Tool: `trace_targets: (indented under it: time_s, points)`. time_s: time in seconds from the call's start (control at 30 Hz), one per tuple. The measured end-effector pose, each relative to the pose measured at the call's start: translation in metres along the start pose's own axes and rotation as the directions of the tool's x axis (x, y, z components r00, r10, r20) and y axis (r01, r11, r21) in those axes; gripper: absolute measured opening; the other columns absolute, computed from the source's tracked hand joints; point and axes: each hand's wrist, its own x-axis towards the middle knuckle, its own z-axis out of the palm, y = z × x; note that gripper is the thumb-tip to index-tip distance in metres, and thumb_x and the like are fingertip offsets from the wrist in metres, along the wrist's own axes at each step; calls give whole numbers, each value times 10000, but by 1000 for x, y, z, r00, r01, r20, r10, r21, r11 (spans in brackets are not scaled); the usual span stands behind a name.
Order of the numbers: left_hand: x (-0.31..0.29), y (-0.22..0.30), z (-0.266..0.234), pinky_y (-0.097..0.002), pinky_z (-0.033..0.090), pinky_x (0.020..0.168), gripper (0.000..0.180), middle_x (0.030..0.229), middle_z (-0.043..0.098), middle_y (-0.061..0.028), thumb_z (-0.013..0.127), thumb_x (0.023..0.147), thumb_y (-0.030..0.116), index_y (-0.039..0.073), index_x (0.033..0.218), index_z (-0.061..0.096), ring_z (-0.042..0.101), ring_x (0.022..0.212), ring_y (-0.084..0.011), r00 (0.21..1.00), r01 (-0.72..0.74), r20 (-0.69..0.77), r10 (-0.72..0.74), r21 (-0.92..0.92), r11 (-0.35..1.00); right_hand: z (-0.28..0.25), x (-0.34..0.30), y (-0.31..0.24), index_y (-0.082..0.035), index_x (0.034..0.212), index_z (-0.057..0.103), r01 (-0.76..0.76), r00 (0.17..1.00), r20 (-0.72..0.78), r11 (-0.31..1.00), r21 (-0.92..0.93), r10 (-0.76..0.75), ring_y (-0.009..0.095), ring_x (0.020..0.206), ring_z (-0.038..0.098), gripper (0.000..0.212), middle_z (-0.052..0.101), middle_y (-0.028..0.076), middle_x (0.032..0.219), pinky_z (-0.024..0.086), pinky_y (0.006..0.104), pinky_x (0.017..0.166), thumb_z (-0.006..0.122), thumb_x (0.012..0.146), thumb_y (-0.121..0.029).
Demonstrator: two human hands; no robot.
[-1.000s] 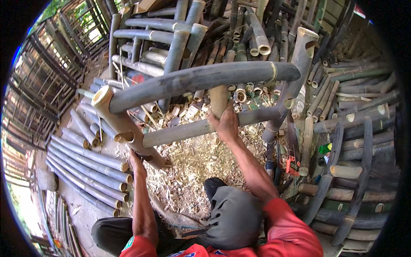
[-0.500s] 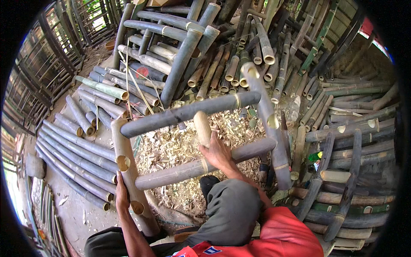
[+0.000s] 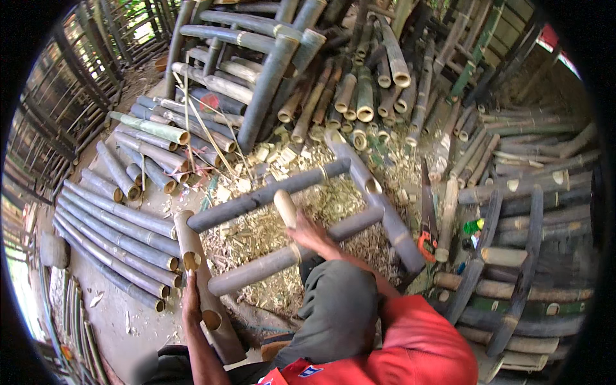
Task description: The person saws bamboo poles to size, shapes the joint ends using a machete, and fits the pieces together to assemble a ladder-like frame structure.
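Observation:
A bamboo frame (image 3: 260, 269) of two dark crossbars joined to two posts lies slantwise in front of me, above the wood shavings. Against the outer side of its near-left post (image 3: 215, 321), my left hand (image 3: 191, 300) grips the bamboo, fingers pointing up along it. Open holes show in that post. My right hand (image 3: 311, 234) is closed around a pale, round-ended wooden mallet (image 3: 285, 206), held between the two crossbars. The right forearm passes over the nearer crossbar. My bent knee (image 3: 340, 308) is just below the frame.
Cut bamboo poles (image 3: 115, 240) lie in a row at left. Behind the frame stand more bamboo frames (image 3: 269, 90) and stacked poles. A handsaw (image 3: 426, 240) with an orange handle is right of the frame. Another ladder-like bamboo piece (image 3: 523, 273) rests on poles at far right.
The frame's far-right post has swung down and to the left, uncovering the handsaw. My right hand and the mallet have shifted left and slightly down. My left hand stays on the near-left post.

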Motion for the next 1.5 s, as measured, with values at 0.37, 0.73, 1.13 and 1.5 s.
trace_targets:
  time_s: [0.37,0.73,1.13,1.5]
  points:
    - [9,-27,69,-438,400,1106,1088,1434,554,-297,485,898,824,-113,1451,504,528,1332,-370,977,137,-182,-108,154,979,-32,36,39,26,1412,463,25,1000,-14,996,-87,-26,431,1117,679,822,665,277,1244,545,509,948,781,803,-425]
    - [43,-71,40,-401,464,489,828,657,578,-111,441,953,785,-7,815,639,571,535,-230,964,235,-174,-203,189,953,-28,-13,57,-17,1224,630,215,889,-438,966,141,-134,370,1033,696,393,695,195,1166,550,438,893,703,934,-272]
    - [49,-63,34,-503,553,776,858,1071,698,-269,538,937,677,-140,1168,662,692,903,-368,943,284,-160,-293,-78,956,15,-158,204,-17,934,678,-78,980,170,986,-144,103,302,783,701,199,686,197,814,514,425,680,600,962,-197]
    - [83,-68,12,-404,572,798,821,931,741,-153,345,1011,699,-24,1067,730,702,790,-256,897,438,99,-431,-64,897,14,-253,204,-8,955,688,-385,891,149,888,-250,428,372,811,699,272,700,222,855,530,463,721,564,981,-248]
